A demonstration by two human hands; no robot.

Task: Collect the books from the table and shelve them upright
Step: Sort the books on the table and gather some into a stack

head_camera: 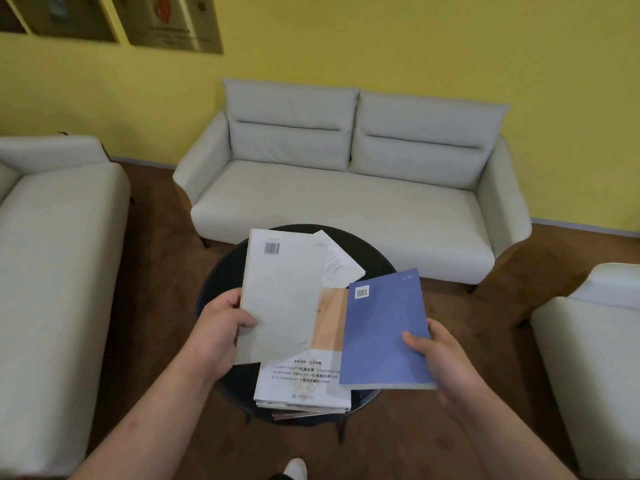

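My left hand grips a pale grey book by its left edge, back cover up with a barcode at the top. My right hand holds a blue book by its right edge, thumb on the cover. Both books hover over a round black table. Beneath them lies a stack of books topped by a white and tan book. Another white book lies flat at the far side, partly covered. No shelf is in view.
A light grey two-seat sofa stands behind the table against a yellow wall. Another sofa fills the left side, and an armchair sits at the right. Brown floor runs between them. My white shoe shows at the bottom.
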